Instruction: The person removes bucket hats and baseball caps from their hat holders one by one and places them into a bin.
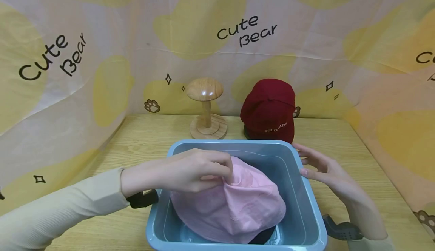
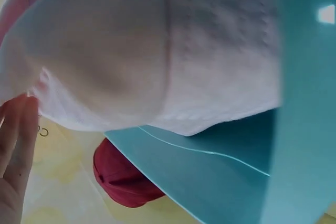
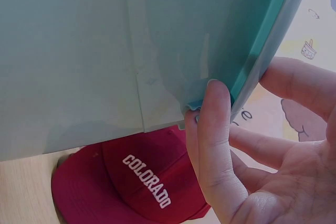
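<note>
A pink cloth hat (image 1: pixel 244 205) lies in a blue plastic basin (image 1: pixel 310 213). My left hand (image 1: pixel 204 170) reaches over the basin's left side and pinches a fold at the top of the hat. In the left wrist view, fingertips (image 2: pixel 31 103) meet the pink cloth, and stitched rows run along its brim. My right hand (image 1: pixel 327 171) holds the basin's far right corner from outside, with thumb and fingers at the rim. A black patch (image 1: pixel 263 236) shows under the hat's near edge.
A dark red cap (image 1: pixel 268 109) lettered COLORADO stands behind the basin, near its far right corner. Left of it is a wooden hat stand (image 1: pixel 205 92) with a rounded top. A patterned cloth backdrop (image 1: pixel 204 28) encloses the wooden table (image 1: pixel 146 137).
</note>
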Demonstrator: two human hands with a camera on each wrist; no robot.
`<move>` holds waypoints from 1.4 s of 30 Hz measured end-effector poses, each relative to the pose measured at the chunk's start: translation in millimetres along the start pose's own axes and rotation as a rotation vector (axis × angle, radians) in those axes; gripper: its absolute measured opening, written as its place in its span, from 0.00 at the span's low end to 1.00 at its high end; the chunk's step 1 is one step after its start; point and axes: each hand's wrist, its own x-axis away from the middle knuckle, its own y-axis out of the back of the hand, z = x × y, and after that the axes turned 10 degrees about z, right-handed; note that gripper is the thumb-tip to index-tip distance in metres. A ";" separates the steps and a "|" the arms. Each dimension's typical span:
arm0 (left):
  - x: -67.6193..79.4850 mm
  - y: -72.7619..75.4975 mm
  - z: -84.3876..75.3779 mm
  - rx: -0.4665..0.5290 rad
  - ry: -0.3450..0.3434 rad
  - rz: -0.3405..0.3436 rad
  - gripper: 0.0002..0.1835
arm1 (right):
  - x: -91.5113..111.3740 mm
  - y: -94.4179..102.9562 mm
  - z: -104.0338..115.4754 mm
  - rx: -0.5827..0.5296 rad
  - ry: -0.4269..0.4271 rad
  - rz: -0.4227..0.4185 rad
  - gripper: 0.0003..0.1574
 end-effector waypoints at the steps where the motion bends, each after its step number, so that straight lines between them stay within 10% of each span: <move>1: 0.9 -0.8 0.6 -0.029 0.003 0.007 0.06 | -0.1 -0.1 0.3 0.001 -0.001 0.000 0.37; 13: 1.9 -5.1 4.5 -0.286 0.067 0.313 0.28 | 0.8 -0.3 0.8 0.010 0.004 -0.001 0.37; 25: -4.5 -4.0 5.0 -0.098 0.251 0.524 0.15 | 1.5 -0.6 2.2 0.013 0.001 0.000 0.37; 42: -14.8 -12.8 18.0 -0.062 0.282 0.691 0.07 | 1.5 -0.8 2.4 0.025 0.004 -0.003 0.38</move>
